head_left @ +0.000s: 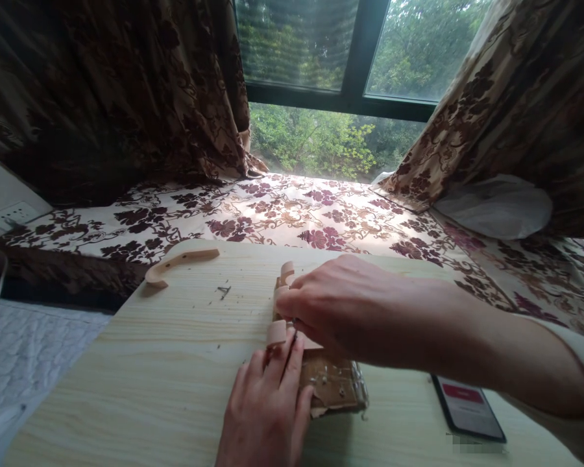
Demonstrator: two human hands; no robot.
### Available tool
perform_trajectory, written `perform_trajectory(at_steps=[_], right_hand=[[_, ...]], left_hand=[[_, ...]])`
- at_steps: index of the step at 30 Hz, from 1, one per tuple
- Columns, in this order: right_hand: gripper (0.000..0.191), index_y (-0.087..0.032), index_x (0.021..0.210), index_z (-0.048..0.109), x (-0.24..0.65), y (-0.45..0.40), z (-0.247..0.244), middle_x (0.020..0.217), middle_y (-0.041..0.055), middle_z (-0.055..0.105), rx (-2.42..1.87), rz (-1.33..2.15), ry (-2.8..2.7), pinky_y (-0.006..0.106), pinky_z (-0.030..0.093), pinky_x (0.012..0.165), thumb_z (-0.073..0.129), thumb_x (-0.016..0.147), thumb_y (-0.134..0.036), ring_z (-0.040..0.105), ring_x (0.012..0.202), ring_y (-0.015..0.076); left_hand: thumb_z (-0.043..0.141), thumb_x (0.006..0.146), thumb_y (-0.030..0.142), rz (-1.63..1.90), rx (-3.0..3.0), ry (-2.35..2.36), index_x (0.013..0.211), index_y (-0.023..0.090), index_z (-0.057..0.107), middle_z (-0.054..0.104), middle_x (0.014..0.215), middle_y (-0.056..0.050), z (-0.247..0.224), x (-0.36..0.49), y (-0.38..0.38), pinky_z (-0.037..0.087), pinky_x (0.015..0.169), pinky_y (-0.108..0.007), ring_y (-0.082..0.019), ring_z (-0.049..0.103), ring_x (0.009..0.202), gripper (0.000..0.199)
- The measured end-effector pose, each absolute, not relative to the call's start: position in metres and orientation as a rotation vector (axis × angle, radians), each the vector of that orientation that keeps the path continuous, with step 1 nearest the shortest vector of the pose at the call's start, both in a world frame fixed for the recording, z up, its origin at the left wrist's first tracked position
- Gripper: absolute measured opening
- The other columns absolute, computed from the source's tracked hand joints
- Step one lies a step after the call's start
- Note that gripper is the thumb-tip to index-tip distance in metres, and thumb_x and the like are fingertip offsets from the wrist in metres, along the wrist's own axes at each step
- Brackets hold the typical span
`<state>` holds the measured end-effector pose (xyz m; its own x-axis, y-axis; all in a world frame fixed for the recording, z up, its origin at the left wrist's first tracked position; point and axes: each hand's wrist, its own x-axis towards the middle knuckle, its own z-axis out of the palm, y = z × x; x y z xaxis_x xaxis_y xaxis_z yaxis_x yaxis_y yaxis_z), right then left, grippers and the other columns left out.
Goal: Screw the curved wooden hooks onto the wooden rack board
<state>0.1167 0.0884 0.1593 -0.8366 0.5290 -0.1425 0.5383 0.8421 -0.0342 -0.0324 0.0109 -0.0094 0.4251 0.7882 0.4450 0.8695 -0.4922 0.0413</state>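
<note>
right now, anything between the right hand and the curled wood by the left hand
Nothing visible: the right hand is close over the curled wood, the left hand beside it. The spot under the right hand is hidden.

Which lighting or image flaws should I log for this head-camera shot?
Head view: daylight through the window brightens the floral cloth, while the curtain at picture left falls dark; same view: wavy bands cross the upper left pane; head view again: blocky pixelation at the phone's lower edge, and soft detail around the right hand.
</note>
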Motion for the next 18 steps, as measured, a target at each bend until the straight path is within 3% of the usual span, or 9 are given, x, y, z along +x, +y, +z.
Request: perform_trajectory(at_steps=[6, 12, 18], right_hand=[[0.018, -0.016, 0.069, 0.055, 0.12, 0.09, 0.15, 0.053, -0.0034, 0.048, 0.921, 0.004, 2.918, 0.026, 0.015, 0.042, 0.05, 0.086, -0.015, 0.024, 0.042, 0.0078], [0.011, -0.016, 0.075, 0.056, 0.125, 0.09, 0.161, 0.062, -0.0025, 0.054, 0.826, -0.064, 2.931, 0.026, 0.02, 0.044, 0.05, 0.083, -0.011, 0.033, 0.048, 0.0087], [0.012, -0.017, 0.078, 0.054, 0.126, 0.092, 0.151, 0.06, -0.0028, 0.051, 0.862, -0.149, 2.931, 0.025, 0.02, 0.044, 0.046, 0.087, -0.015, 0.03, 0.047, 0.0087]], left_hand=[[0.05, 0.083, 0.021, -0.625, -2.468, -1.431, 0.115, 0.015, 0.059, 0.06, 0.121, -0.009, -0.01, -0.03, 0.012, 0.046, 0.076, -0.037, -0.025, 0.055, 0.092, 0.034], [0.048, 0.084, 0.021, -0.608, -2.46, -1.41, 0.123, 0.012, 0.054, 0.059, 0.122, -0.009, -0.009, -0.029, 0.012, 0.047, 0.077, -0.039, -0.026, 0.054, 0.094, 0.041], [0.047, 0.084, 0.022, -0.565, -2.474, -1.429, 0.122, 0.012, 0.054, 0.059, 0.123, -0.01, -0.008, -0.03, 0.012, 0.048, 0.075, -0.038, -0.025, 0.055, 0.092, 0.04]])
